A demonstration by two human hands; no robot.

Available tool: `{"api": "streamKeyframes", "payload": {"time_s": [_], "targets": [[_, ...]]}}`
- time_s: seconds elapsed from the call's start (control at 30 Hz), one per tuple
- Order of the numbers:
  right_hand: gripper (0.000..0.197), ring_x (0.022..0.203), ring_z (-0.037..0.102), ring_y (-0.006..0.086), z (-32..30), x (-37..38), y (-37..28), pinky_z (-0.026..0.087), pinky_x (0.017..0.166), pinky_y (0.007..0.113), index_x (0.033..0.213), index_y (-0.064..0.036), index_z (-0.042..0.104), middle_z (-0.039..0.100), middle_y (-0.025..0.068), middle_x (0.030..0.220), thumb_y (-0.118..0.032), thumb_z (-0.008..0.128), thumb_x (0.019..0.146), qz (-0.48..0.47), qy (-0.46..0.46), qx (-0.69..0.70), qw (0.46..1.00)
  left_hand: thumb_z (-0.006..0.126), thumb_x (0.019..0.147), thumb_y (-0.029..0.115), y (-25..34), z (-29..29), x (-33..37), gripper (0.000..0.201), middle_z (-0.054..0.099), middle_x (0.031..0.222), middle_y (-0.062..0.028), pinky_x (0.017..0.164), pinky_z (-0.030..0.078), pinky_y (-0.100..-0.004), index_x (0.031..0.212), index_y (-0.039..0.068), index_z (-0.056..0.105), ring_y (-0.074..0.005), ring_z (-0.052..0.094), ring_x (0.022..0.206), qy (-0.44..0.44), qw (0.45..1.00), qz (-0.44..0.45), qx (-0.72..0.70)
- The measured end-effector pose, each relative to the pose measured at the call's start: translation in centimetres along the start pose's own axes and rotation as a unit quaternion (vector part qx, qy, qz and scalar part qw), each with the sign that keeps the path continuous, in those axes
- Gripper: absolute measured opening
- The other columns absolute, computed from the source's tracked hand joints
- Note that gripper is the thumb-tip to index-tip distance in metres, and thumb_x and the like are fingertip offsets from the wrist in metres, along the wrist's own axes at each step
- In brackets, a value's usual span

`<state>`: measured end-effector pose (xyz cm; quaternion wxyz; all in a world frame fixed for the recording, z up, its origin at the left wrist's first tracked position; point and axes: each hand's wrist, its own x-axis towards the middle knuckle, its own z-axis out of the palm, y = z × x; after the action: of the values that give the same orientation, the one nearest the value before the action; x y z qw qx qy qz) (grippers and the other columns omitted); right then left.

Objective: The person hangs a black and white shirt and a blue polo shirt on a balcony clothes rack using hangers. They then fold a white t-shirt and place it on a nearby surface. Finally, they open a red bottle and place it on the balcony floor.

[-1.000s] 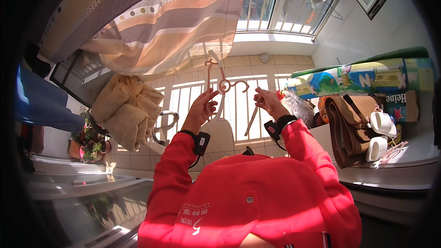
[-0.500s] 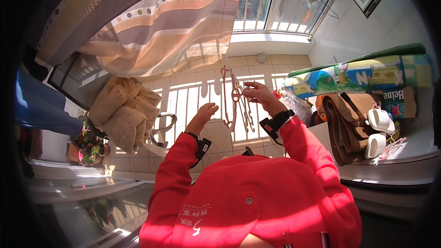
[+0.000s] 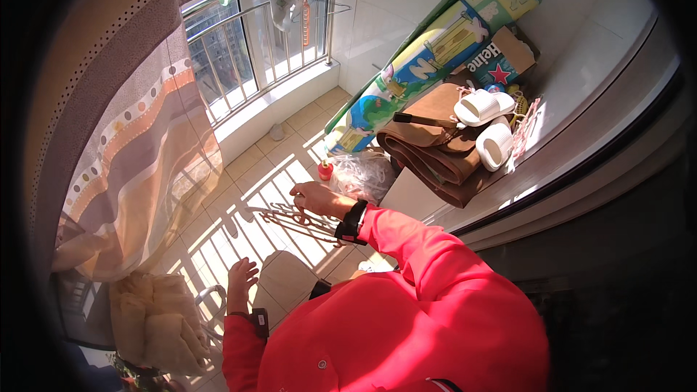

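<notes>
My right hand point(image 3: 319, 199) is closed around several clothes hangers point(image 3: 301, 226), which hang in a bunch over the sunlit tiled floor. Some of the hangers overlap, so I cannot tell them apart. Lower and to the left, my left hand point(image 3: 241, 277) has its fingers apart and holds nothing. Just beyond the right hand stand a small red container point(image 3: 324, 170) and a clear plastic bag point(image 3: 365, 174) whose contents I cannot make out.
A brown folded mat point(image 3: 435, 152) with white slippers point(image 3: 483, 107) on it lies at the right. Behind it lean a colourful rolled play mat point(image 3: 428, 58) and a green carton point(image 3: 490, 65). A curtain point(image 3: 145, 123) hangs left, above a beige padded bundle point(image 3: 160, 319). Railings point(image 3: 250, 36) line the window.
The view has swung to the right. The hangers have gone from hanging upright between my hands to slanting beneath my right hand. My left hand is now farther from them, its fingers more spread.
</notes>
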<state>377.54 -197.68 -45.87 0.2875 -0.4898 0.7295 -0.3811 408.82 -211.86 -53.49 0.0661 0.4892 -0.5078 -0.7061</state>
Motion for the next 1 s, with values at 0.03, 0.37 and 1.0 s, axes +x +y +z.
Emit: {"api": "streamKeyframes", "payload": {"time_s": [0.03, 0.37, 1.0], "targets": [[0.029, 0.066, 0.061, 0.0246, -0.5, -0.4, 0.3, 0.050, 0.064, 0.037, 0.107, 0.0045, 0.056, 0.060, 0.0149, 0.072, -0.014, 0.048, 0.085, 0.058, -0.015, 0.068, 0.996, 0.052, 0.090, 0.031, -1.0, -0.7, 0.2, 0.046, 0.060, 0.107, -0.0103, 0.071, 0.049, -0.0346, 0.126, 0.003, 0.045, -0.0196, 0.060, 0.090, 0.005, 1.000, -0.011, -0.004], [0.024, 0.068, 0.057, 0.0117, -14.2, -8.1, 0.2, 0.048, 0.063, 0.026, 0.113, 0.0009, 0.057, 0.061, 0.0059, 0.081, -0.009, 0.048, 0.093, 0.129, 0.256, 0.229, 0.930, 0.050, 0.085, 0.029, -11.0, -6.3, -1.6, 0.027, 0.058, 0.088, -0.0061, 0.055, 0.044, -0.0300, 0.100, 0.007, 0.052, -0.0165, 0.056, 0.071, 0.029, 0.985, -0.140, 0.102], [0.017, 0.073, 0.059, 0.0198, -40.7, -24.8, -4.3, 0.054, 0.076, 0.041, 0.106, -0.0023, 0.050, 0.057, 0.0091, 0.079, -0.012, 0.046, 0.093, -0.022, 0.643, 0.297, 0.705, 0.051, 0.086, 0.033, -11.4, -3.9, 1.8, 0.031, 0.060, 0.094, -0.0086, 0.062, 0.046, -0.0347, 0.104, 0.009, 0.054, -0.0209, 0.058, 0.079, -0.003, 0.981, -0.175, 0.081]]}}
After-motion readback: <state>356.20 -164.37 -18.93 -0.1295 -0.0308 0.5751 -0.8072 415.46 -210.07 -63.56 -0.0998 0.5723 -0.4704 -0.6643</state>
